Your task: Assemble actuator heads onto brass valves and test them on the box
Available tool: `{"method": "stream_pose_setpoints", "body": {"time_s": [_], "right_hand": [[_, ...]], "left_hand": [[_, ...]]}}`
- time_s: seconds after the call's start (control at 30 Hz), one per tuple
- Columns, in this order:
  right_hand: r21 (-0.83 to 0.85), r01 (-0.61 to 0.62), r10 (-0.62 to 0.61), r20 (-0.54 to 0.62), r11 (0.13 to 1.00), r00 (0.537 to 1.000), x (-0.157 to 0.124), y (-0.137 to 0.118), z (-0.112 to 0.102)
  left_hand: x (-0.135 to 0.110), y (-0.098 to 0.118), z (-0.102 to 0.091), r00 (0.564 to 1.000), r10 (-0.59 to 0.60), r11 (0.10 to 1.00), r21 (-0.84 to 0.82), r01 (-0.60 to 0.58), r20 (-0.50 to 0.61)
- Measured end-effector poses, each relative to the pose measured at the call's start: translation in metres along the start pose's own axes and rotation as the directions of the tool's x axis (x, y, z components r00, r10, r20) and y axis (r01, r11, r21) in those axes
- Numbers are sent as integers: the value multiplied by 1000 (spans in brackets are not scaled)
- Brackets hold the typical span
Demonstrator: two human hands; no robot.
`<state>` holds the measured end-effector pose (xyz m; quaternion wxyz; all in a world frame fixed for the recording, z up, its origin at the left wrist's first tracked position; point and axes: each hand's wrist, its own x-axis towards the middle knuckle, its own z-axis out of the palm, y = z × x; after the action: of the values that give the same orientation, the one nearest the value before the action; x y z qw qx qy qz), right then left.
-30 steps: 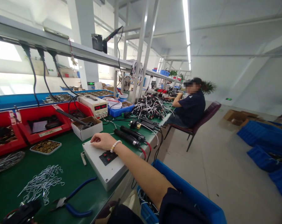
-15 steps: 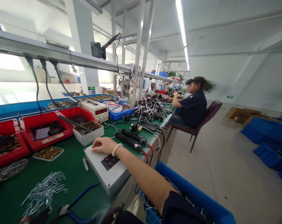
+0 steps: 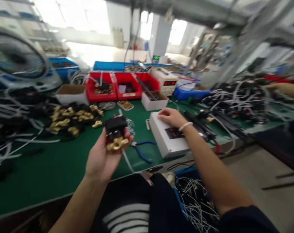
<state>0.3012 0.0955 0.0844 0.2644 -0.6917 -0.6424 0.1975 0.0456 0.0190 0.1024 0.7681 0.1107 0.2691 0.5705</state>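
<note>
In my left hand (image 3: 105, 155), palm up, lies a solenoid valve (image 3: 116, 132) with a black block on top and a brass body below. My fingers and thumb close around its sides, and a pale cable hangs down from it. On top of a white switch box (image 3: 161, 136) rests my right hand (image 3: 170, 116), its fingers curled inward. What is under those fingers, if anything, is hidden. Beside its wrist a dark panel with red switches (image 3: 175, 133) shows on the box. Blue-handled pliers (image 3: 143, 150) lie on the green table between my hands.
Brass-and-black valves (image 3: 74, 119) are heaped to the left. Red bins (image 3: 129, 95) and a power supply (image 3: 165, 79) stand behind. Black cylindrical handles (image 3: 197, 126) lie right of the box. A blue crate (image 3: 179, 197) of cabled parts stands below the table edge. A co-worker's arm (image 3: 285, 89) reaches in.
My view has swung left and down. My left hand with the solenoid valve has come into sight. The right hand stays on the switch box.
</note>
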Motion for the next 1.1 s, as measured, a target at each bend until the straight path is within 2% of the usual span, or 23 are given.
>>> {"method": "stream_pose_setpoints", "body": {"time_s": [0.03, 0.1, 0.23, 0.4, 0.53, 0.63, 0.77, 0.87, 1.0, 1.1], "right_hand": [[1, 4, -4, 0, 1000, 1000, 7, 4, 2], [2, 1, -1, -7, 1000, 1000, 17, 12, 4], [-9, -18, 18, -29, 1000, 999, 17, 18, 3], [-20, -17, 16, -28, 1000, 999, 15, 23, 4], [-39, -29, 28, -18, 999, 999, 18, 26, 5], [-60, -44, 42, -27, 997, 999, 19, 24, 4], [-64, -65, 64, -16, 996, 998, 18, 19, 4], [-81, -90, 89, -19, 993, 996, 18, 15, 4], [-113, -114, 107, -60, 987, 992, 21, 13, 5], [-128, -110, 101, -75, 986, 992, 23, 13, 4]], "left_hand": [[-2, 3, -6, 1000, 21, 1000, 1, -21, -12], [-4, 5, -11, 998, 39, 999, 4, -39, 42], [-12, 0, -6, 987, 42, 999, 21, -45, 154], [-27, -3, -3, 983, 43, 997, 59, -54, 178], [-29, 1, -4, 985, -76, 996, -42, 84, 153], [-28, 4, -10, 953, -157, 962, -180, 207, 257], [-29, 6, -17, 910, -132, 921, -291, 260, 393], [-30, 5, -18, 889, -135, 928, -258, 269, 438], [-32, 4, -16, 881, -179, 951, -151, 268, 438], [-33, 2, -17, 873, -180, 954, -136, 267, 452]]}}
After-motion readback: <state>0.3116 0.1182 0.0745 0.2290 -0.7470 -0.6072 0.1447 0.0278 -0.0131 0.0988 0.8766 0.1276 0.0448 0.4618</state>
